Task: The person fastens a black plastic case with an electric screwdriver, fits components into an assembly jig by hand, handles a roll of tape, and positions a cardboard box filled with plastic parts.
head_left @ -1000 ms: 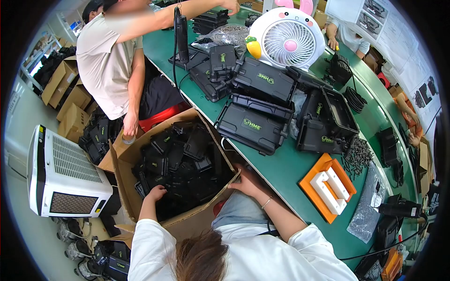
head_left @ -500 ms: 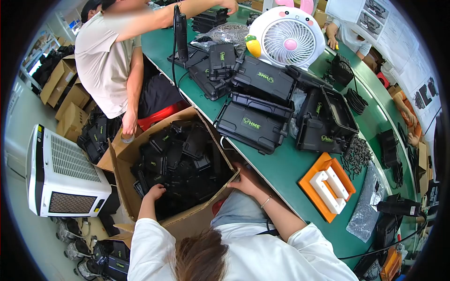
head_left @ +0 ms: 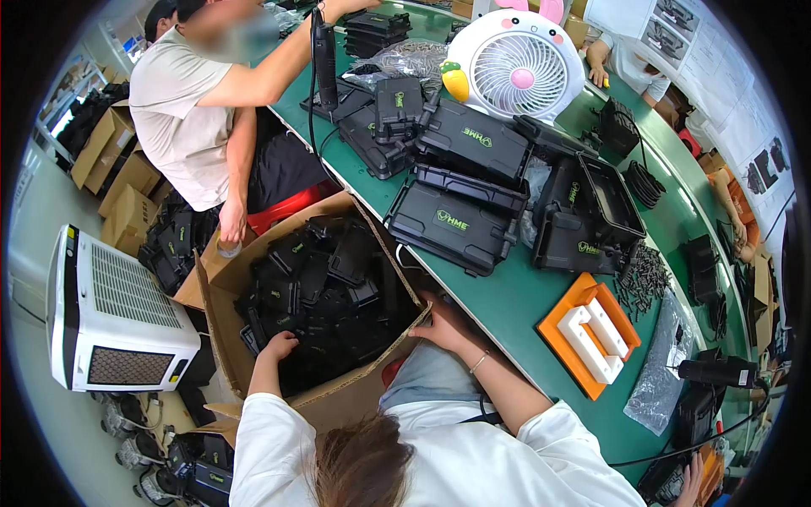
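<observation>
A large cardboard box [head_left: 221, 325] full of black plastic cases [head_left: 314, 279] with green logos stands in front of me, left of the table. My left hand [head_left: 279, 346] reaches over its near left side onto the cases; its fingertips are partly hidden among them, so a grip cannot be made out. At the box's right corner, my right hand [head_left: 438, 325] holds the cardboard edge, with the thumb on the rim and the other fingers mostly out of sight.
Black cases [head_left: 452, 221], a rabbit-faced fan [head_left: 522, 78], an orange tray [head_left: 574, 338] with white blocks, and screws [head_left: 644, 283] lie on the green table [head_left: 498, 313]. A co-worker [head_left: 182, 110] sits beyond the box. An air cooler [head_left: 127, 313] stands left. Another person's hand [head_left: 691, 482] shows lower right.
The co-worker's raised arm has drawn back to the left. Another person's hand has appeared at the lower right. My own hands have stayed in place.
</observation>
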{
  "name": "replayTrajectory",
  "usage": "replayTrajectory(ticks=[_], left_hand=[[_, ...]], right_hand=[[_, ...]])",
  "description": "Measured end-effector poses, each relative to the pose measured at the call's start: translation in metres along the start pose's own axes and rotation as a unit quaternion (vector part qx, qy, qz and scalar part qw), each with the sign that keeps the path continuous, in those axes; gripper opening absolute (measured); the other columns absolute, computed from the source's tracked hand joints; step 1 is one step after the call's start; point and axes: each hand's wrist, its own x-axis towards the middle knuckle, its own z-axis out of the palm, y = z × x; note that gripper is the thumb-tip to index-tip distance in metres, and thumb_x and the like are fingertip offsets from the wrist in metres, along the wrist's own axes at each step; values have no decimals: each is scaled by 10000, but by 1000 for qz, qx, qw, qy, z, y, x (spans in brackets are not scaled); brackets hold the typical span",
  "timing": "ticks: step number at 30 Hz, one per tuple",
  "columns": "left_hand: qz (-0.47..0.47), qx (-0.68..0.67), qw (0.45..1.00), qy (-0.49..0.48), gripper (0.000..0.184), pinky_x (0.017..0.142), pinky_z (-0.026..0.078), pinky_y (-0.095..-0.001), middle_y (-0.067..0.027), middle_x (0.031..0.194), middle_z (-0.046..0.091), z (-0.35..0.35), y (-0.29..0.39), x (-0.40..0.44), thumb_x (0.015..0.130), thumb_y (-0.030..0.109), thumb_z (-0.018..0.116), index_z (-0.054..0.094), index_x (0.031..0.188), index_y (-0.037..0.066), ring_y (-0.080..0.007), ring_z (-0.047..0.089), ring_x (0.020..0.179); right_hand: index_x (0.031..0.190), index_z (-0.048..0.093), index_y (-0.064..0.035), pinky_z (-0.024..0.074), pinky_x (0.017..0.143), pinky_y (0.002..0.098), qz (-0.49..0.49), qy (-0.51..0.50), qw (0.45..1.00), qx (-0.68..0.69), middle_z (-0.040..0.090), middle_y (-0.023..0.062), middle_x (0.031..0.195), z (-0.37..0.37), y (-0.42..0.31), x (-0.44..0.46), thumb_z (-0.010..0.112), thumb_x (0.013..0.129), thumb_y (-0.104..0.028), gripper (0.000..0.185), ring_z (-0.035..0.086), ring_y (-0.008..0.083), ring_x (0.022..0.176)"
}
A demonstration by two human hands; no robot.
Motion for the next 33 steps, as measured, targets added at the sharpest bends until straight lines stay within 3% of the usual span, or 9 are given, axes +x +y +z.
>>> replayTrajectory(ticks=[33], left_hand=[[-8, -15, 1000, -10, 425, 705, 497, -345, -136, 964, 654, 1, 0, 2, 811, 237, 627, 584, 1177, 25, -214, 616, 737]], right_hand=[[1278, 435, 6, 362, 1018, 384, 2, -8, 1000, 12, 517, 222, 1250, -2, -3, 0, 826, 603, -259, 824, 464, 351, 1205]])
